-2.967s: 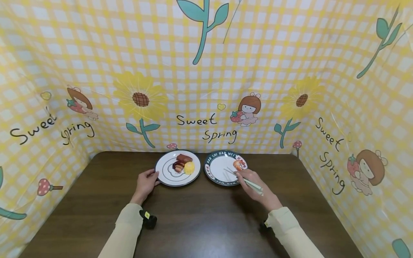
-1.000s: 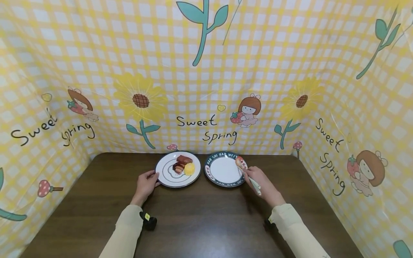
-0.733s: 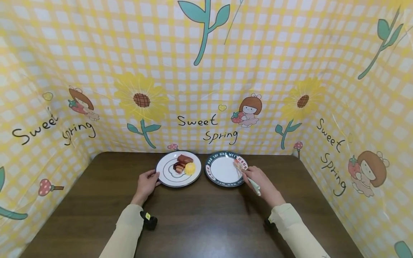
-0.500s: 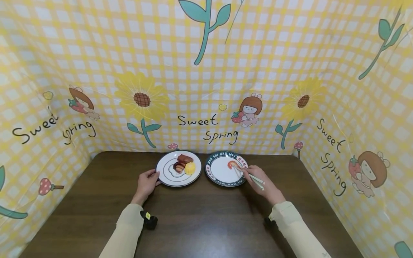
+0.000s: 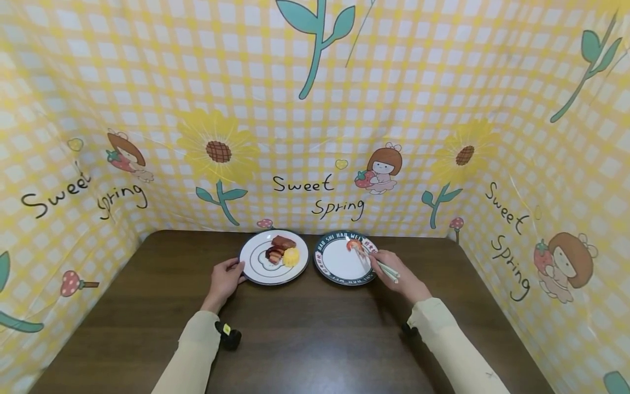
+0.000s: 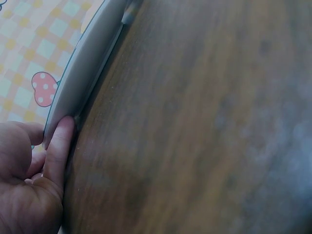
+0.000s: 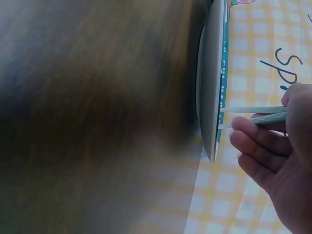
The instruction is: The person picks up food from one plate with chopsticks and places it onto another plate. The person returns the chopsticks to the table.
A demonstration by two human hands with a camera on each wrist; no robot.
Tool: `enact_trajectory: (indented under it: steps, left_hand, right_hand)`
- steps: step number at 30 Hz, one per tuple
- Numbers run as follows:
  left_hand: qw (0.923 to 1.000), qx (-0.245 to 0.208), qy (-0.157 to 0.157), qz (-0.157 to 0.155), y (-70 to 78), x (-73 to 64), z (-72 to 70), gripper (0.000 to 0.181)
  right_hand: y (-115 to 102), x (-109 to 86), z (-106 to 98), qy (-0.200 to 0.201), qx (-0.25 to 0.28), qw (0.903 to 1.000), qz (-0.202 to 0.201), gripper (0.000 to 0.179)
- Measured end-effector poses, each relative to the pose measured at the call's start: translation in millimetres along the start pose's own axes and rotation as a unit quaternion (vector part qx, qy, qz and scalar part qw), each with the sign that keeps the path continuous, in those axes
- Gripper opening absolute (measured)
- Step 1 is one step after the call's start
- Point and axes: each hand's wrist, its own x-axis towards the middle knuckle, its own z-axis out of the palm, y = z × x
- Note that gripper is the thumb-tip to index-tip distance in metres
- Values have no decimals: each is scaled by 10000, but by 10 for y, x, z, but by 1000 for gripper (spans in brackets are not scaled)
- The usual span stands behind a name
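In the head view my left hand (image 5: 225, 282) grips the left rim of a white plate (image 5: 252, 257); the left wrist view shows the thumb and a finger at its edge. On that plate lie a reddish-brown meat piece (image 5: 283, 242), a dark layered pork-belly piece (image 5: 274, 255) and a yellow rounded food piece (image 5: 291, 257). My right hand (image 5: 397, 278) holds pale green chopsticks (image 7: 265, 118), their tips over the green-rimmed plate (image 5: 339, 265). At the tips is an orange shrimp (image 5: 353, 245), near the plate's back rim. Whether it touches the plate is unclear.
Both plates stand side by side near the back edge of a dark wooden table (image 5: 295, 339), with a narrow gap between them. A yellow checked cloth (image 5: 315, 137) hangs behind and on both sides. A black wrist device (image 5: 229, 336) sits at the left cuff.
The chopsticks have shifted the shrimp from the plate's right rim, tilting and turning it, leftward and then toward the back rim. My left hand stays on the white plate.
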Motion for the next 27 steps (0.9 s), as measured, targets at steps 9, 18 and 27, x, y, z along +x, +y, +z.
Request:
enact_trajectory:
  steps: [9, 18, 27]
  left_hand:
    - [10000, 9, 27, 67, -18, 6, 3, 55]
    - [10000, -7, 19, 92, -4, 3, -4, 55]
    - [10000, 30, 7, 51, -3, 2, -8, 55]
  right_hand:
    - [3, 10, -8, 34, -90, 9996, -251, 24]
    - [51, 23, 53, 423, -806, 9889, -1176, 16]
    - [-24, 57, 40, 425, -1204, 9829, -1327, 13]
